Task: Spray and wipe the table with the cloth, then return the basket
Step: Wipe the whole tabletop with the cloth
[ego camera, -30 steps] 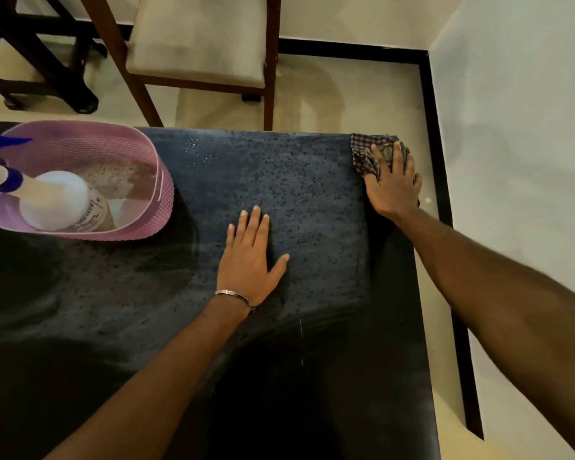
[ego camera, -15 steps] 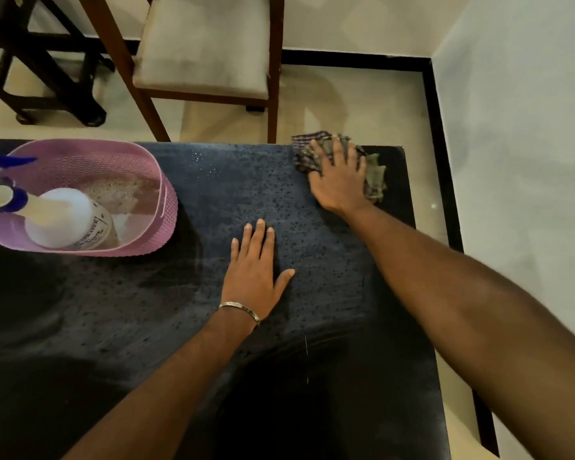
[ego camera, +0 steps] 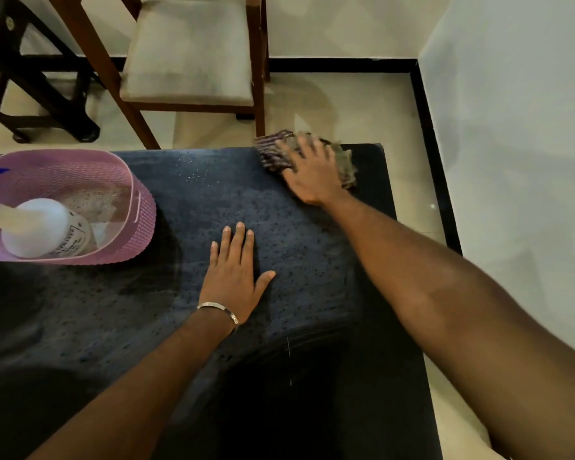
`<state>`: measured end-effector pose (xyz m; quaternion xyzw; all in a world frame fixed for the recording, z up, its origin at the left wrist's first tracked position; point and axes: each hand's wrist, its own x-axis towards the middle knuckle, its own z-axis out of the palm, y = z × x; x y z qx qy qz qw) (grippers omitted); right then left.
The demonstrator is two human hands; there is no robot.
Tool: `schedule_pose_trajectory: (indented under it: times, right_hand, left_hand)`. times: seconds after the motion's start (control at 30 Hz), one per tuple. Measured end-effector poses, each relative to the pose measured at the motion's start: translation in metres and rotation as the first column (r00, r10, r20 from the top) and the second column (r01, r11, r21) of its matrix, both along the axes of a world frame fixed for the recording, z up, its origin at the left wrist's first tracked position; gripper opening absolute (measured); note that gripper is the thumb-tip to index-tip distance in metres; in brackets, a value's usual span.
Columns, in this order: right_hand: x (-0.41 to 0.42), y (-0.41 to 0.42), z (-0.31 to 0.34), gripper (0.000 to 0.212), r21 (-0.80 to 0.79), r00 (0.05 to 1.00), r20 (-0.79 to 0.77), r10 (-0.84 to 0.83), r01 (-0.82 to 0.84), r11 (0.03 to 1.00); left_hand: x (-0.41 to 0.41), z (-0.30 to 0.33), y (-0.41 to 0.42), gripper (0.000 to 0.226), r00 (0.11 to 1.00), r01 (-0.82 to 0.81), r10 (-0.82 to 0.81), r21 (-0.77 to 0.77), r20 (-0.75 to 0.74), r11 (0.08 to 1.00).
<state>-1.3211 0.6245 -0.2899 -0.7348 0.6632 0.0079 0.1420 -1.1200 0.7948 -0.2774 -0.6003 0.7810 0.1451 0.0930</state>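
My right hand [ego camera: 312,172] presses a checked cloth [ego camera: 273,151] flat onto the far edge of the dark speckled table [ego camera: 299,240]; the fingers lie spread over the cloth, and the hand is blurred. Flat on the middle of the table rests my left hand [ego camera: 234,273], fingers straight, a metal bangle on the wrist. At the far left stands a pink plastic basket [ego camera: 136,200] holding a white spray bottle [ego camera: 44,227] with a blue trigger. Fine droplets dot the far part of the tabletop.
A wooden chair [ego camera: 186,51] with a beige seat stands just beyond the table's far edge. A dark wooden frame [ego camera: 40,91] sits on the floor at the far left. A white wall [ego camera: 512,127] runs close along the table's right side.
My right hand has slid the cloth leftward along the far edge, away from the far right corner. My left hand and the basket have stayed put.
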Motion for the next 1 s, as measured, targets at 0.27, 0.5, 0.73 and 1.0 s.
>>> schedule_pose_trajectory:
  times: [0.27,0.5,0.73,1.0]
  right_hand:
    - [-0.117,0.004,-0.011,0.056,-0.043,0.936,0.018,-0.352,0.353,0.935]
    - [-0.111,0.055,-0.015,0.06,-0.067,0.931,0.05,-0.361,0.363,0.929]
    - [-0.089,0.166,0.0,0.063,-0.013,0.951,-0.021,-0.31,0.31,0.951]
    - [-0.034,0.325,0.013,0.067,0.149,0.962,-0.053,-0.267,0.272,0.951]
  left_hand:
    - [0.001,-0.003,0.002,0.083,1.0,0.0,0.0,-0.009,-0.003,1.0]
    - [0.001,-0.002,0.001,0.082,1.0,0.004,-0.004,-0.003,0.014,1.0]
    - [0.001,0.005,0.002,0.083,1.0,0.018,-0.018,0.008,0.02,1.0]
    - [0.01,0.025,-0.011,0.082,0.996,0.09,-0.091,0.095,0.011,0.991]
